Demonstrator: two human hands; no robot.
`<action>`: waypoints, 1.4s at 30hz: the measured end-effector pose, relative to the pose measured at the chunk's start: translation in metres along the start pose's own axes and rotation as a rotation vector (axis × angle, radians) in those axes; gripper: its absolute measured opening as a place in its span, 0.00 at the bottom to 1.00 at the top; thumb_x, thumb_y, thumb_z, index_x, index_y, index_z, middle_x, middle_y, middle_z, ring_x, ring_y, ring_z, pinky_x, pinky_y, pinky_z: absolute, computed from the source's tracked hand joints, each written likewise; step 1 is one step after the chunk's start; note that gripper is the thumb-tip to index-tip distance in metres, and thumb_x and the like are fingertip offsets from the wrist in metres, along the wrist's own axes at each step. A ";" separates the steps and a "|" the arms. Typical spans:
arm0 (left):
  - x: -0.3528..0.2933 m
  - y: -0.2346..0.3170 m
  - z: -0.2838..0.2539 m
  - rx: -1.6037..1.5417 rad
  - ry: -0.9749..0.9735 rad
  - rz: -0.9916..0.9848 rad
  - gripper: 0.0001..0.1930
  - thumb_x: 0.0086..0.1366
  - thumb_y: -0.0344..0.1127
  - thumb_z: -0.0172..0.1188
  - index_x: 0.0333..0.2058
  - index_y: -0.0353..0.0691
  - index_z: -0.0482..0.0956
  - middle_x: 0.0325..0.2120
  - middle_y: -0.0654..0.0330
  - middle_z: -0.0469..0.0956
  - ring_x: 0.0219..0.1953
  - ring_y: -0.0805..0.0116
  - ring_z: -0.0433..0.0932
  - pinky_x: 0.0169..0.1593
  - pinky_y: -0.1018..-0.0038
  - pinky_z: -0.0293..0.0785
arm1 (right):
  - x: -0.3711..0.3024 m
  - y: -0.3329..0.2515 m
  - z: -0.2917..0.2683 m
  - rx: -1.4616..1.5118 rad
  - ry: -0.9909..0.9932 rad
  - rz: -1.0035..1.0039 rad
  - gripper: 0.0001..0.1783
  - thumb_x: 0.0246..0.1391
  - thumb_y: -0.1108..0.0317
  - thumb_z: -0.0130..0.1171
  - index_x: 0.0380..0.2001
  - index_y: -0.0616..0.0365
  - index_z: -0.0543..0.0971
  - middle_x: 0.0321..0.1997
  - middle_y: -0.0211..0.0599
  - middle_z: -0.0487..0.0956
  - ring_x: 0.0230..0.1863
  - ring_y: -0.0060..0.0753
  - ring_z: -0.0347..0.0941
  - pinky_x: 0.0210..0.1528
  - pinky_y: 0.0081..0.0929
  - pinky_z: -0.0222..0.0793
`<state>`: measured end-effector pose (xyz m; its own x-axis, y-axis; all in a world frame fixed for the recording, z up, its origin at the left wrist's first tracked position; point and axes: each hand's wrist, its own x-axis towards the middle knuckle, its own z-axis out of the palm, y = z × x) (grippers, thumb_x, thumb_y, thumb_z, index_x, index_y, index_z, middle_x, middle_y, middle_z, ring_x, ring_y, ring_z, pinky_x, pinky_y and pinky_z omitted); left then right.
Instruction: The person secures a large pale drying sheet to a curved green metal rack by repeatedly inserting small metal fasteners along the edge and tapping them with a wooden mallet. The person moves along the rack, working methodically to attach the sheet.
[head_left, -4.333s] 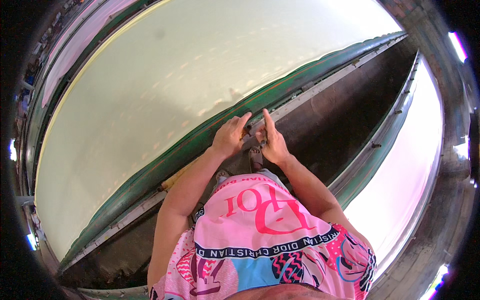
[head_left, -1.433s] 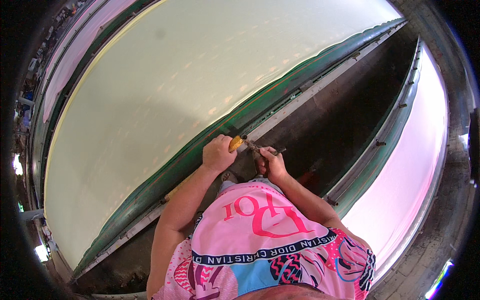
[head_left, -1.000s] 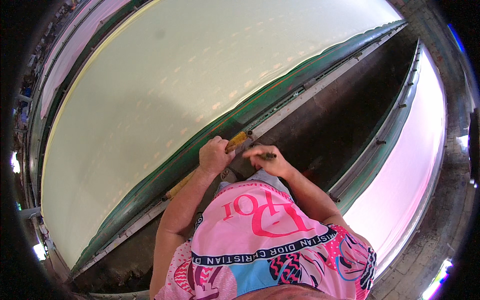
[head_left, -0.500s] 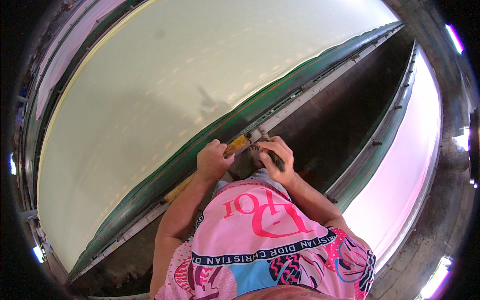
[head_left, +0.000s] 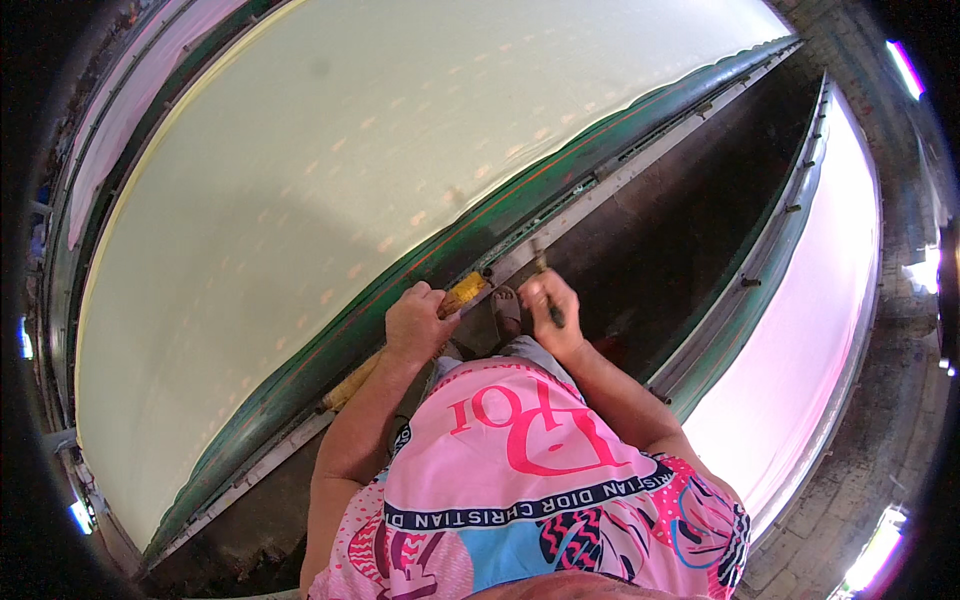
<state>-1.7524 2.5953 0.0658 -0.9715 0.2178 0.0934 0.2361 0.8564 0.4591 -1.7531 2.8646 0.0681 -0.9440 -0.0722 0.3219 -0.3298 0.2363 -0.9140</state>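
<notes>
My left hand is closed round a brown and yellow bar-like piece lying along the pale rail of the long table. Another yellowish length shows on the other side of that wrist; whether both are one piece, I cannot tell. To the right, my right hand grips a short tool with a dark handle. Its narrow far end is blurred, points away from me, and stands a little apart from the bar's yellow end. The tool's exact kind does not show.
Pale greenish-yellow fabric covers the long table, edged by a green strip and a metal rail. A dark aisle divides it from a second table with pinkish-white fabric and pegs along its side. My foot stands below.
My right hand and its tool have drawn slightly right, away from the bar's yellow end. My left hand has shifted slightly left, keeping its hold on the bar.
</notes>
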 end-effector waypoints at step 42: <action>0.014 -0.045 -0.052 -0.060 0.216 -0.218 0.23 0.64 0.42 0.77 0.53 0.34 0.86 0.36 0.49 0.81 0.38 0.43 0.84 0.42 0.50 0.80 | 0.088 0.051 -0.077 -0.052 -0.390 0.018 0.12 0.78 0.65 0.60 0.51 0.60 0.87 0.45 0.53 0.88 0.48 0.57 0.88 0.49 0.44 0.82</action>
<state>-1.7778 2.5359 0.0921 -0.9824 -0.0780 0.1700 0.0265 0.8417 0.5393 -1.8519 2.9447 0.0684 -0.8860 -0.4278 0.1791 -0.3216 0.2886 -0.9018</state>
